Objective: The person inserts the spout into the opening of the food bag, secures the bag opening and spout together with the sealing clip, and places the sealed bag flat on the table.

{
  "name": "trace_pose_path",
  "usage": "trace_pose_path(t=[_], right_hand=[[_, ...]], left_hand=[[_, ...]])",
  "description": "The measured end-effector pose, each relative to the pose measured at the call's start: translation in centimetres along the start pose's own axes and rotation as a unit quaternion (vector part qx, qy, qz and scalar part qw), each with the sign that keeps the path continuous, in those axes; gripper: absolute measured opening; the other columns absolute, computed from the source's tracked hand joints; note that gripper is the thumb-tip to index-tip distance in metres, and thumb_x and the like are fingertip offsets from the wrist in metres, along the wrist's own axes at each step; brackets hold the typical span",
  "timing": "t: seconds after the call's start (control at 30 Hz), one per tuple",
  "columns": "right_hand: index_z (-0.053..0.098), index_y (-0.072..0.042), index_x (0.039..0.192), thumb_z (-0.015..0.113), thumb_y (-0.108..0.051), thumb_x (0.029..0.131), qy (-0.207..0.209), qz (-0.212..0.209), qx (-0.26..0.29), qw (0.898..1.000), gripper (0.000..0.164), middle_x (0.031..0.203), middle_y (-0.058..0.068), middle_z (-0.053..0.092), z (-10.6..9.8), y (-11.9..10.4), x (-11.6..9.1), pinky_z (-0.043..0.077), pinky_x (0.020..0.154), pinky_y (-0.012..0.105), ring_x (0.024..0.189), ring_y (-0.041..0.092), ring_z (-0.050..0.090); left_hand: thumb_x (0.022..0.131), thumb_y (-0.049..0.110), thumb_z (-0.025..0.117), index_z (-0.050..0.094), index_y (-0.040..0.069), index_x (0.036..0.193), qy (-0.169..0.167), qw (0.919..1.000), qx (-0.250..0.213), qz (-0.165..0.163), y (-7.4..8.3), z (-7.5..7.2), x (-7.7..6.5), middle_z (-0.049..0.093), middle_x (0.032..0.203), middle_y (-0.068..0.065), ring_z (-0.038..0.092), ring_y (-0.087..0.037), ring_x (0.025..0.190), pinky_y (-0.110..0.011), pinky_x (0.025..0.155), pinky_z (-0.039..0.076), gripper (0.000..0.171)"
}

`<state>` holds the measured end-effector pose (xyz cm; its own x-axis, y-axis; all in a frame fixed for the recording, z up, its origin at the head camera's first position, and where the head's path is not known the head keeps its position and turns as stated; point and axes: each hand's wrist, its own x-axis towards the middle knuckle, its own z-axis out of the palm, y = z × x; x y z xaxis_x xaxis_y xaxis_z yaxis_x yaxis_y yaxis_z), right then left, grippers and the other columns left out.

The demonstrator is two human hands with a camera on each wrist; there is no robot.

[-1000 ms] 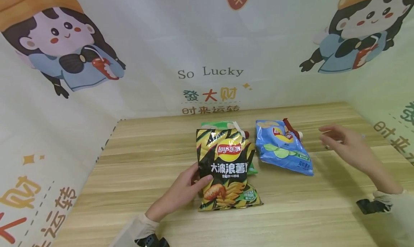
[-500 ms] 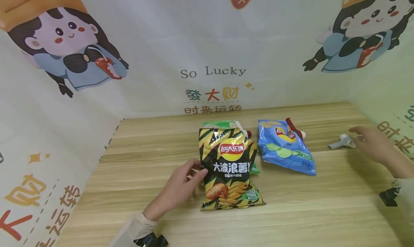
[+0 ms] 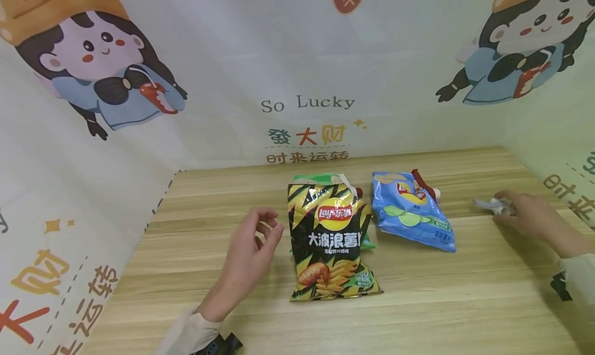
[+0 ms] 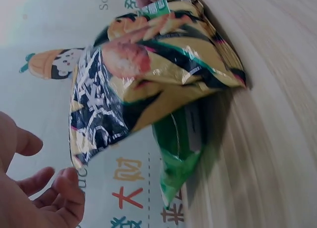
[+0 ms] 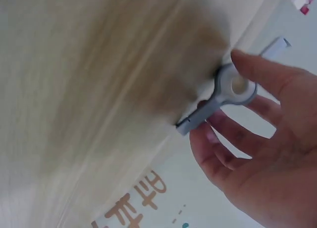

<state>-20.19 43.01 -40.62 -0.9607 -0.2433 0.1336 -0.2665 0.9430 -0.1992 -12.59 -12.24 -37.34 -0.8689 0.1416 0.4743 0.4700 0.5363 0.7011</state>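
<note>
My left hand (image 3: pixel 246 257) is just left of a black-and-gold chip bag (image 3: pixel 332 241), its fingers loosely bent and holding nothing. In the left wrist view a gap shows between the fingertips and this bag. Behind it, partly hidden, is a green chip bag (image 3: pixel 317 179) with a white clip (image 3: pixel 345 180) at its top. At the right of the table my right hand (image 3: pixel 532 218) pinches a grey bag clip with a round spout (image 5: pixel 200 116) between thumb and fingers. The right wrist view shows the clip's ring-shaped opening and long bar, close over the tabletop.
Right of the black bag lies a blue chip bag (image 3: pixel 406 202), its top corner fitted with a dark red clip (image 3: pixel 420 182) that has a white cap. The wooden table (image 3: pixel 195 215) ends at printed cloth walls (image 3: pixel 223 86) on the back and sides.
My left hand has let go of the black-and-gold bag's edge and drawn back left. My right hand has moved right and taken hold of the grey bag clip.
</note>
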Motion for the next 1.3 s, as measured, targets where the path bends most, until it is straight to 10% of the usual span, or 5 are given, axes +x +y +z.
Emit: trace_pose_path(t=[0.3,0.6,0.93,1.3], right_hand=[[0.054,0.009,0.114,0.082,-0.018,0.08,-0.011,-0.014,0.057,0.998,0.052,0.073,0.002,0.06,-0.4,-2.9,-0.7,0.038,0.053,0.029,0.061,0.014,0.046],[0.057,0.001,0.113,0.088,-0.024,0.075,0.087,-0.046,0.033,0.995,0.054,0.084,0.011,0.064,-3.4,-10.1,-1.3,0.04,0.057,0.032,0.071,0.021,0.053],[0.059,-0.007,0.119,0.091,-0.024,0.068,0.181,-0.154,0.046,0.97,0.062,0.096,0.005,0.061,-5.7,-19.0,-2.2,0.044,0.07,0.041,0.09,0.021,0.052],[0.06,-0.01,0.12,0.087,-0.031,0.074,0.194,-0.253,0.058,0.946,0.057,0.094,-0.002,0.061,-5.8,-25.8,-0.3,0.045,0.066,0.032,0.087,0.014,0.048]], left_hand=[[0.096,0.009,0.065,0.059,0.002,0.111,0.025,0.9961,-0.009,0.084,2.6,0.6,-0.2,0.056,0.09,0.001,0.052,-0.009,0.073,-0.023,0.053,0.045,0.017],[0.097,0.007,0.062,0.06,0.007,0.099,-0.013,0.9886,-0.041,0.144,4.9,2.0,0.2,0.053,0.079,0.005,0.049,-0.008,0.065,-0.021,0.049,0.042,0.003],[0.099,0.013,0.06,0.061,0.009,0.1,-0.05,0.9874,-0.058,0.138,6.7,2.9,1.0,0.054,0.076,0.005,0.047,-0.008,0.062,-0.022,0.051,0.042,0.005],[0.105,0.026,0.052,0.063,0.007,0.104,-0.064,0.9918,-0.058,0.094,6.7,2.3,1.9,0.058,0.076,0.001,0.047,-0.009,0.059,-0.024,0.052,0.042,0.021]])
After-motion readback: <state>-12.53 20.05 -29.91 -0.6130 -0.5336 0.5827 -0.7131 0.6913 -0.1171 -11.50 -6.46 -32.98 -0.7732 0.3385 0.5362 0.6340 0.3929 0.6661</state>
